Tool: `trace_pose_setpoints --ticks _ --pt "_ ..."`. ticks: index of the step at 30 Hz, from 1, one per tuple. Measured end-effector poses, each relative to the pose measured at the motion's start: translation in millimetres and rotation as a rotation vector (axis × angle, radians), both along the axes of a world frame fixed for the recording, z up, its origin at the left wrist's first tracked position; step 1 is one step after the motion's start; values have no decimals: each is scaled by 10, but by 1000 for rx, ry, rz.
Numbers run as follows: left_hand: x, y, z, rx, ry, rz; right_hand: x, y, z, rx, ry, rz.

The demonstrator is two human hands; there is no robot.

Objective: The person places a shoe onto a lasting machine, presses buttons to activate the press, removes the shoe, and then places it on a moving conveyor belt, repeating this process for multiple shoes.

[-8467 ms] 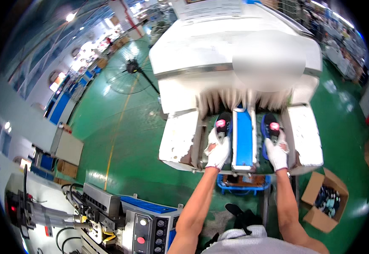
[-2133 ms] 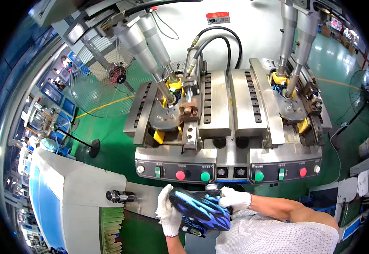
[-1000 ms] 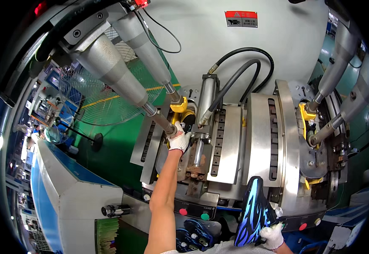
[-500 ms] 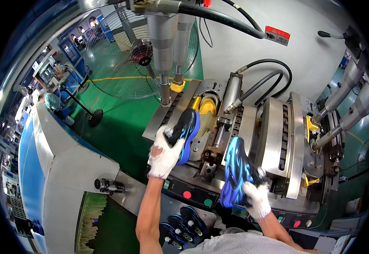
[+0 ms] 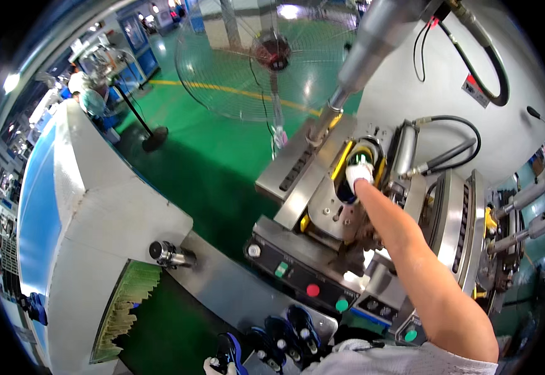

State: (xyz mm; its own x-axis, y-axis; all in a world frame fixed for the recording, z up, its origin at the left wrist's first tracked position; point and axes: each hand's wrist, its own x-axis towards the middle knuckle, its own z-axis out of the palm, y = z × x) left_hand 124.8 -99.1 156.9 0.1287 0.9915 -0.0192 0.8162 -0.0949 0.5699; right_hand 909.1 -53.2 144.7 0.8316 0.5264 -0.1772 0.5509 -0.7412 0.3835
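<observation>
My right arm reaches forward across the machine. In a white glove, my right hand (image 5: 360, 174) closes over a dark shoe (image 5: 347, 192) seated in the press station between yellow pads (image 5: 342, 160); hand and forearm cover much of that shoe. At the lower edge, my gloved left hand (image 5: 217, 367) grips a black and blue shoe (image 5: 229, 350), and the frame's edge cuts off part of both. Just right of it, several similar dark shoes (image 5: 302, 326) stand in a row on a metal shelf (image 5: 327, 324).
A control panel (image 5: 297, 284) with red and green buttons runs along the machine's front. Above the station slants a metal cylinder (image 5: 363, 56). A large caged fan (image 5: 269, 53) stands beyond. To the left is a pale machine housing (image 5: 97, 206) with a green-fringed opening (image 5: 128, 306).
Both hands were over the machine, each with a shoe. My left hand has dropped to the shelf's left end; my right has moved forward into the press station. The view has shifted left.
</observation>
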Motion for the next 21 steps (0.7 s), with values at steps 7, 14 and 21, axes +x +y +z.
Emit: trace_pose_setpoints --ticks 7,14,21 --pt "104 -641 -112 -283 229 143 -158 -54 505 955 178 -518" --pt "318 -946 -767 -335 90 249 814 -2 1182 360 -55 116" --pt "374 -860 -730 -202 61 213 1196 56 410 7 -92 183"
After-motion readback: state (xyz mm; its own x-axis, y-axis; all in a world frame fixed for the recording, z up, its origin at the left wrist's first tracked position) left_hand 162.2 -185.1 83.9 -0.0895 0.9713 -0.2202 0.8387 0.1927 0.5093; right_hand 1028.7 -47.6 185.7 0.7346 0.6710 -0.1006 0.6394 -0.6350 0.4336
